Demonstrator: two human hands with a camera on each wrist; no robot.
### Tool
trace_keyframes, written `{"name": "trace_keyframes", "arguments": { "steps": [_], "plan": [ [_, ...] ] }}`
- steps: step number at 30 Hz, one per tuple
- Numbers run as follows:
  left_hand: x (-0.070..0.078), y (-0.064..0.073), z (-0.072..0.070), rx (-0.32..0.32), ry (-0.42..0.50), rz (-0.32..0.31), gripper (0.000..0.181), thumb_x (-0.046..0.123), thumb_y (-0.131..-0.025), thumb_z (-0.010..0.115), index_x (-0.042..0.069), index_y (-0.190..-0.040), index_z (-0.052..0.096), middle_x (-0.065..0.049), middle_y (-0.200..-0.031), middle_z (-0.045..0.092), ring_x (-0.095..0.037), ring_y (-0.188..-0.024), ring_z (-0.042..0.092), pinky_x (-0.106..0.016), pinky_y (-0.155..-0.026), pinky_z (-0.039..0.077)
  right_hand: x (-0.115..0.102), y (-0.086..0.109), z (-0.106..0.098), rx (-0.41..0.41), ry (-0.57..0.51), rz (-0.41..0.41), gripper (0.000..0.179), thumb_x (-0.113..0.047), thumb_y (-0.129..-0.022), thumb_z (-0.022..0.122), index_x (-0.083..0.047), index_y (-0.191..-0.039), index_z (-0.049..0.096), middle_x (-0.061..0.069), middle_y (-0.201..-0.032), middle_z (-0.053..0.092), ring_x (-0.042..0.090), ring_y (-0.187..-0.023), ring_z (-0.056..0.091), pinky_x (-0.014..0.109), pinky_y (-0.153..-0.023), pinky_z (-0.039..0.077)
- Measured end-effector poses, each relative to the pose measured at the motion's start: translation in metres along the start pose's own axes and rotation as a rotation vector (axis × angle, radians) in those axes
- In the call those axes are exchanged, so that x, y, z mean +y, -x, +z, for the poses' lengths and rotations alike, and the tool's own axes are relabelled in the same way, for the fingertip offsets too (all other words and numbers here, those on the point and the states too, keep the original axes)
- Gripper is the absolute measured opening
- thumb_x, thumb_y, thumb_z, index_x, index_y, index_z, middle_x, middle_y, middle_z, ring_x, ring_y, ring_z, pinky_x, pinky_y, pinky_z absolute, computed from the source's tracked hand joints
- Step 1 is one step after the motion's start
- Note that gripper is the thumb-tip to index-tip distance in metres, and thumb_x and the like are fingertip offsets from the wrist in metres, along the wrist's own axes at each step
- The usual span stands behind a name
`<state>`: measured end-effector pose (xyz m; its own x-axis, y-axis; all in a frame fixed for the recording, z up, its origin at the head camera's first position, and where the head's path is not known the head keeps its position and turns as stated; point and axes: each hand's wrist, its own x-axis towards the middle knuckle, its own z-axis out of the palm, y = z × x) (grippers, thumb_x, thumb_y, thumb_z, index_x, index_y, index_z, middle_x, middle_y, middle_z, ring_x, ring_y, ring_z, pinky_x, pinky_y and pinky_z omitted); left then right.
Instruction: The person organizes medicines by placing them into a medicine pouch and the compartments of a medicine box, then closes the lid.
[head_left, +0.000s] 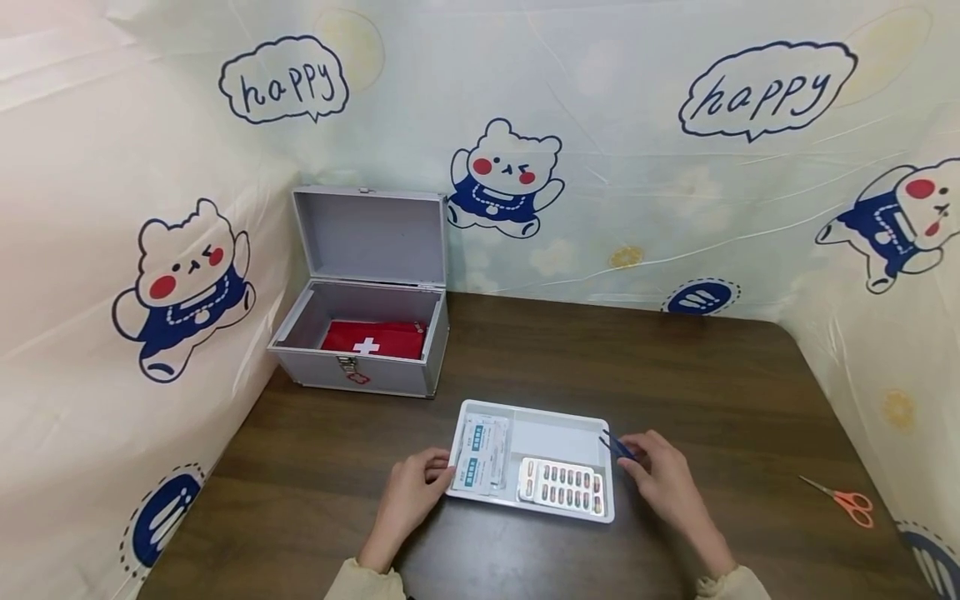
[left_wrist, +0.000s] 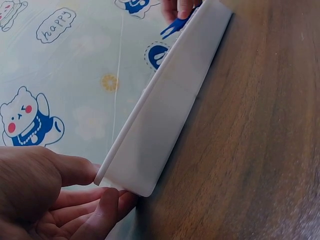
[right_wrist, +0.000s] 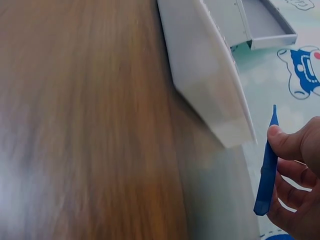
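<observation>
A white divided tray [head_left: 557,437] lies on the table in the head view. My left hand [head_left: 414,492] holds its left end, the thumb [left_wrist: 80,169] at the rim and the fingers beneath it in the left wrist view. Flat white-and-blue packets [head_left: 474,454] fill the tray's left compartment. Blister packs of capsules [head_left: 572,487] lie in the front right one. Beside the tray's right end, my right hand [head_left: 666,477] pinches blue tweezers [right_wrist: 267,172] between thumb and fingers. In the head view the tweezers' tips reach over the tray's right rim.
An open grey case [head_left: 382,377] stands at the back left, its lid raised, with a red pouch [head_left: 397,340] bearing a white cross inside. Orange-handled scissors [head_left: 851,502] lie near the right edge of the brown table [head_left: 637,358]. Printed cloth surrounds the table.
</observation>
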<state>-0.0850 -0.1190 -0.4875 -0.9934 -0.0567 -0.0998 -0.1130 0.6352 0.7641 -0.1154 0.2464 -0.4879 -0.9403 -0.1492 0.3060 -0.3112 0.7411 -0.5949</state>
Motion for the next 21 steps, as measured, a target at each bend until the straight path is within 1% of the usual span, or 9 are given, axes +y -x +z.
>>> {"name": "trace_keyframes", "arguments": {
  "steps": [2, 6, 13, 17, 21],
  "plan": [
    [0.0, 0.0, 0.0, 0.0, 0.002, -0.004, 0.023, 0.011, -0.088, 0.073, 0.0, -0.108, 0.071, -0.01, -0.097, 0.076, -0.019, -0.086, 0.074, -0.035, -0.076, 0.06, -0.003, -0.002, 0.004, 0.0, -0.012, -0.011, 0.027, 0.006, -0.074, 0.081, -0.003, -0.098, 0.072, 0.0, -0.082, 0.062, 0.008, -0.075, 0.059, 0.024, -0.063, 0.053],
    [0.0, -0.001, 0.0, -0.003, -0.004, -0.01, 0.023, 0.011, -0.088, 0.073, 0.001, -0.109, 0.071, -0.01, -0.097, 0.076, -0.018, -0.087, 0.074, -0.036, -0.076, 0.06, -0.01, -0.005, 0.011, -0.021, -0.021, -0.003, 0.027, 0.004, -0.075, 0.082, -0.003, -0.099, 0.072, 0.002, -0.084, 0.063, 0.011, -0.076, 0.06, 0.025, -0.064, 0.055],
    [-0.001, -0.001, 0.001, -0.008, -0.01, -0.009, 0.023, 0.012, -0.088, 0.073, 0.001, -0.109, 0.071, -0.01, -0.098, 0.076, -0.019, -0.087, 0.074, -0.037, -0.077, 0.06, -0.022, -0.013, 0.017, -0.068, -0.018, -0.006, 0.027, -0.001, -0.079, 0.081, -0.007, -0.104, 0.072, 0.001, -0.089, 0.064, 0.01, -0.077, 0.056, 0.025, -0.067, 0.052],
    [-0.001, -0.001, 0.001, -0.014, -0.007, -0.014, 0.024, 0.012, -0.088, 0.073, 0.001, -0.11, 0.071, -0.01, -0.098, 0.076, -0.019, -0.088, 0.074, -0.037, -0.077, 0.06, -0.027, -0.017, 0.019, -0.079, -0.039, -0.006, 0.028, 0.0, -0.079, 0.08, -0.007, -0.105, 0.072, 0.001, -0.09, 0.065, 0.011, -0.078, 0.057, 0.026, -0.068, 0.052],
    [-0.001, -0.001, 0.001, -0.017, 0.001, -0.014, 0.024, 0.012, -0.088, 0.072, 0.0, -0.11, 0.071, -0.011, -0.098, 0.076, -0.02, -0.088, 0.074, -0.037, -0.077, 0.06, -0.032, -0.019, 0.022, -0.099, -0.047, 0.01, 0.028, -0.002, -0.08, 0.08, -0.008, -0.107, 0.072, 0.001, -0.09, 0.064, 0.011, -0.079, 0.057, 0.025, -0.067, 0.051]
  ]
}}
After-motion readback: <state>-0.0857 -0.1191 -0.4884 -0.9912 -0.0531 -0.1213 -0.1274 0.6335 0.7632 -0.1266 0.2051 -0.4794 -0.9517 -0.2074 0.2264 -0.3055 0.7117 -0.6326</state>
